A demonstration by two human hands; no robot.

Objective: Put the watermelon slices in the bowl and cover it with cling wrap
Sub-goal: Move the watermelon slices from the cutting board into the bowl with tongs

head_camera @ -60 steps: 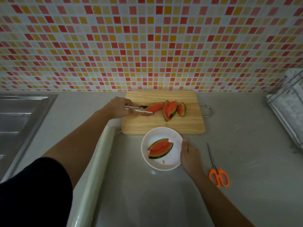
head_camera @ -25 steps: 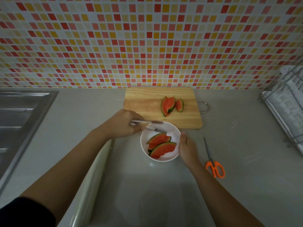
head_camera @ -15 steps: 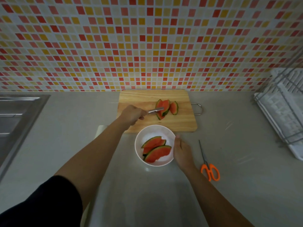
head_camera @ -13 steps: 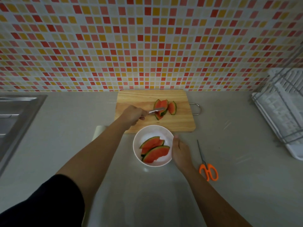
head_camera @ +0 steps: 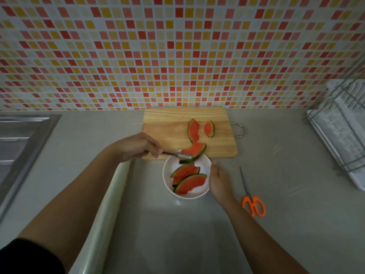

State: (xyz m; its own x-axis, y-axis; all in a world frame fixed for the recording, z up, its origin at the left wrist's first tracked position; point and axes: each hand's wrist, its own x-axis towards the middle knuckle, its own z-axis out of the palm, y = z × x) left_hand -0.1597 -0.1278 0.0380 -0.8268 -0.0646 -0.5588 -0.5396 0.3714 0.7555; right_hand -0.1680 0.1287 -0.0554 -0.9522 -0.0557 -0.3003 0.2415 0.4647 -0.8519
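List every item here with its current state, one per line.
left hand: gripping tongs
tongs: clamped on a slice over the bowl's rim
carried slice: lifted, not yet in
bowl: uncovered, slices inside
right hand: steadying bowl
cutting board: two slices left
cling wrap roll: lying, untouched
scissors: closed, idle

two bare forearms enter from the bottom of the frame. the left hand [head_camera: 136,147] and right hand [head_camera: 219,179] wear nothing. a short black fabric sleeve [head_camera: 29,256] covers the left upper arm at lower left.
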